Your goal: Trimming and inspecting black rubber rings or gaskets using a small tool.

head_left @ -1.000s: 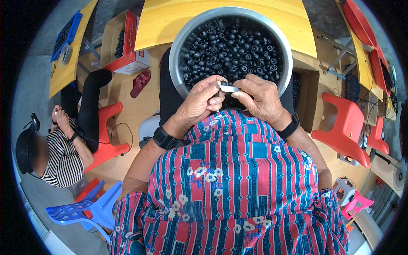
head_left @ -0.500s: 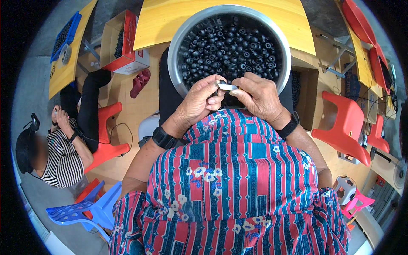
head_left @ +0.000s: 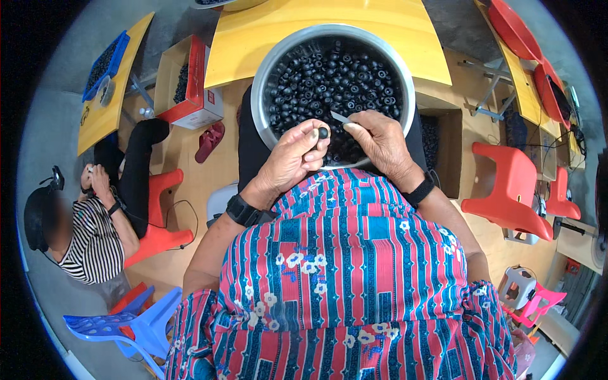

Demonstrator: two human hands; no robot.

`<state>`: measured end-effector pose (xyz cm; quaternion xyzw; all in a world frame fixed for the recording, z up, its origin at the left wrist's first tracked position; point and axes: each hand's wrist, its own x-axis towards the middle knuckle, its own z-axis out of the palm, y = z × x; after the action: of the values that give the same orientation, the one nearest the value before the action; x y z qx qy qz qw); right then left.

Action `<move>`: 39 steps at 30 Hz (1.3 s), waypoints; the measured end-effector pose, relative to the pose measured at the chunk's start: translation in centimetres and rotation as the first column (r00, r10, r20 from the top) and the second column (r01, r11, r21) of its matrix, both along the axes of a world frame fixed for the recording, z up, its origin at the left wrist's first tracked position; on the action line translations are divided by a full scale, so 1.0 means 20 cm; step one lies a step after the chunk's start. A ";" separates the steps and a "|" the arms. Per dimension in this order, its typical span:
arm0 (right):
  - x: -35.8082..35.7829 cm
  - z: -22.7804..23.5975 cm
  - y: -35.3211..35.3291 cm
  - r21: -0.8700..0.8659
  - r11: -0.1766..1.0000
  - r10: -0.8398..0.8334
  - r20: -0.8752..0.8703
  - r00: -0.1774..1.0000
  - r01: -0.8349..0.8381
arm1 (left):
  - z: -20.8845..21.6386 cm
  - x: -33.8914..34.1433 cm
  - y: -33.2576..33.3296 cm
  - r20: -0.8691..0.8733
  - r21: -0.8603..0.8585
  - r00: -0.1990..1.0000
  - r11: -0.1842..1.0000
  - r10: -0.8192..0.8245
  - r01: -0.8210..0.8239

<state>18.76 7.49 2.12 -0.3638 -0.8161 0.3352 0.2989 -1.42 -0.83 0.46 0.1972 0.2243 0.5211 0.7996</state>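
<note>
A wide metal basin [head_left: 257, 98] sits in front of my body, at the near edge of a yellow table. It is filled with many small black round parts [head_left: 335, 76], several showing a ring or hole at one end. Over the basin's near rim, my left hand [head_left: 292, 152] pinches one small black round part [head_left: 323, 133] between thumb and fingertips. My right hand [head_left: 383, 142] grips a short knife [head_left: 341, 118], its pale blade pointing up and left over the basin. Blade and held part are apart. The knife's handle is hidden in my fingers.
The yellow table [head_left: 316, 14] spans the far side. At left, a person in a striped top [head_left: 95, 234] sits on a red stool, near a box of black parts [head_left: 174, 82]. A blue chair [head_left: 136, 323] stands lower left, red stools [head_left: 506, 190] at right.
The blade has come away from the held part and now tilts upward over the basin. My hands have moved slightly apart. The whole view has shifted a little.
</note>
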 end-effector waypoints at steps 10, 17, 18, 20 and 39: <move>0.03 0.07 -0.04 0.090 0.962 0.259 0.001 0.966 -0.258 | 0.02 0.00 0.00 -0.060 0.025 0.998 0.999 0.031 -0.029; 0.03 0.07 -0.02 0.156 0.963 0.217 0.028 0.976 -0.219 | 0.01 0.00 0.02 -0.074 0.041 0.997 0.999 0.018 -0.015; 0.03 0.07 -0.02 0.170 0.963 0.205 0.027 0.978 -0.207 | 0.01 0.00 0.02 -0.074 0.039 0.997 0.999 0.016 -0.014; 0.03 0.06 -0.02 0.171 0.965 0.196 0.032 0.980 -0.199 | 0.02 0.00 0.02 -0.099 0.030 0.995 1.000 0.011 -0.008; 0.04 0.07 -0.02 0.203 0.950 0.233 0.044 0.971 -0.237 | 0.01 0.00 0.01 -0.123 0.044 0.992 0.999 -0.012 0.018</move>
<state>19.50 7.02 3.43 -0.2342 -0.8868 0.2782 0.2853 -1.46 -0.67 0.58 0.2485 0.2595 0.5068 0.7836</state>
